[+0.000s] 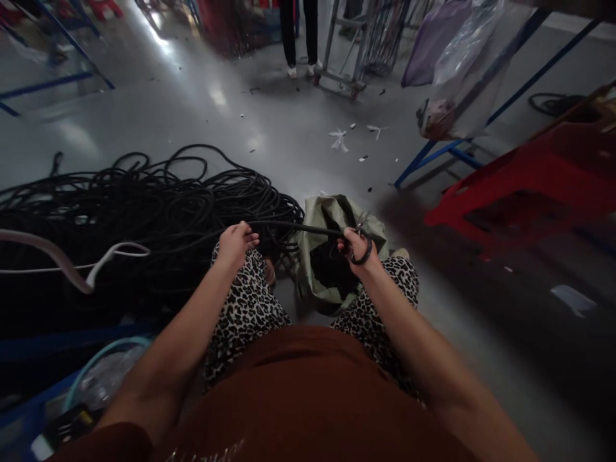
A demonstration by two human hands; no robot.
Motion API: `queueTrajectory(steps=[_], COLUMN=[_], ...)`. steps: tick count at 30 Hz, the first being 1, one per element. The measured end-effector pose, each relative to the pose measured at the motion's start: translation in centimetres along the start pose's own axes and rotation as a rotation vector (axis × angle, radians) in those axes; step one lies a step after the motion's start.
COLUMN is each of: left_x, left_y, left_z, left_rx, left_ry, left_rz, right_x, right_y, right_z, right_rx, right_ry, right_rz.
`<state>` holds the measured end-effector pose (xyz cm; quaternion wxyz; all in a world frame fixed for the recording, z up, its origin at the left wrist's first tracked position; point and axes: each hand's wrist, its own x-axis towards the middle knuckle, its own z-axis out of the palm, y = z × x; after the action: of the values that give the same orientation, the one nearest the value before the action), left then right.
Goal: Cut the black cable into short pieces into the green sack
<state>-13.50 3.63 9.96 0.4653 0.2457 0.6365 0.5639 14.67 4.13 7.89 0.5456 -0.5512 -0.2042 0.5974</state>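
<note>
A length of black cord [293, 226] stretches between my two hands above an olive-green sack. My left hand [234, 245] is closed around the cord near my left knee. At the other end, my right hand [355, 246] pinches the cord and also holds scissors [362, 251], whose dark handle loop shows at the palm and whose blades point up and away. The sack [304, 273] stands open between my knees, with dark pieces [332, 266] inside that I cannot make out singly. To the left lies a large tangled heap of black cord [192, 192].
Pale tubing [62, 260] crosses the heap. A blue-rimmed basket [79, 378] sits at lower left. A red plastic stool [529, 173] and blue frame [433, 154] stand at right. Ahead are a person's legs [299, 32], a wheeled rack [337, 70] and floor scraps [339, 139].
</note>
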Motion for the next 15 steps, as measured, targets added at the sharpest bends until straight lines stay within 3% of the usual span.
queueTrajectory(steps=[4,8,10,12,15], left_x=[0.0,0.0,0.2,0.8,2.5], left_y=[2.0,1.4,0.9,1.1,2.8], left_z=[-5.4,-11.3,-13.9,-16.0,-18.4], left_rx=[-0.205,-0.252,-0.323,-0.455,-0.471], left_ry=[0.276,0.516,0.500,0.438,0.489], left_rz=[-0.064,-0.283,-0.386,-0.305,-0.158], right_x=[-0.8,-2.3,-2.7,-2.9,-2.5], right_y=[-4.6,-7.9,-8.9,-9.6,-9.9], right_z=[0.9,0.8,-0.1,-1.4,-4.2], right_rx=[0.084,0.127,0.126,0.126,0.147], right_ry=[-0.159,-0.262,-0.286,-0.303,-0.273], right_rz=[-0.097,-0.183,-0.206,-0.216,-0.191])
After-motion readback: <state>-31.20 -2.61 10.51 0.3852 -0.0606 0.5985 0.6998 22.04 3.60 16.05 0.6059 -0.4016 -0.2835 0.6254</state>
